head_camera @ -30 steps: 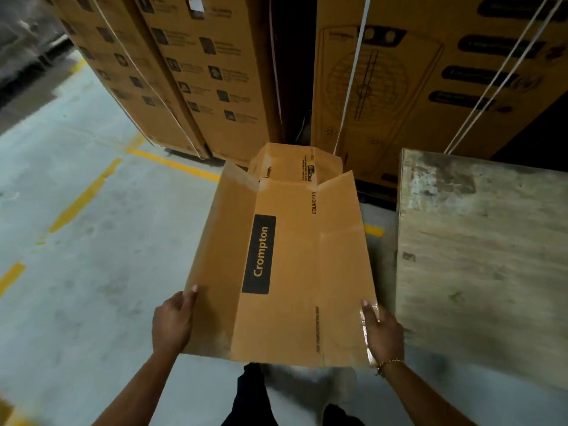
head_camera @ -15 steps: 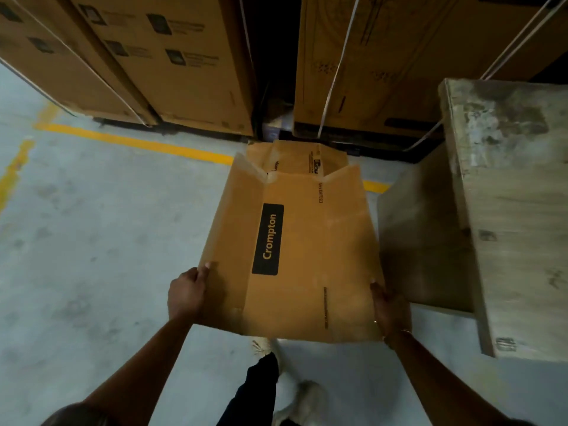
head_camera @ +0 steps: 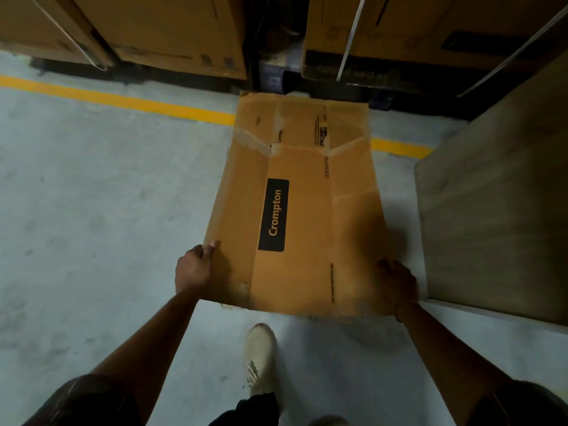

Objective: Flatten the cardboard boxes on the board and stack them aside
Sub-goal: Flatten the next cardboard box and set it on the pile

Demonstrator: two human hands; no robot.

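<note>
A flattened brown cardboard box (head_camera: pixel 307 216) with a black "Crompton" label lies nearly flat, low over the concrete floor, its far flaps spread toward the stacked cartons. My left hand (head_camera: pixel 194 268) grips its near left edge, thumb on top. My right hand (head_camera: pixel 399 279) holds the near right edge, fingers curled round it, partly in shadow. The wooden board (head_camera: pixel 491 210) stands just right of the box, its side face toward me.
Large strapped cartons (head_camera: pixel 172 29) line the far side, with a dark gap between them. A yellow floor line (head_camera: pixel 123 101) runs under the box's far end. My pale shoe (head_camera: pixel 261 358) is below the box. Open concrete floor (head_camera: pixel 92 210) spreads to the left.
The box has gone down and forward toward the floor, its raised side panels and far flaps spreading flat. My view has tilted further down; both hands keep their hold on the near edges.
</note>
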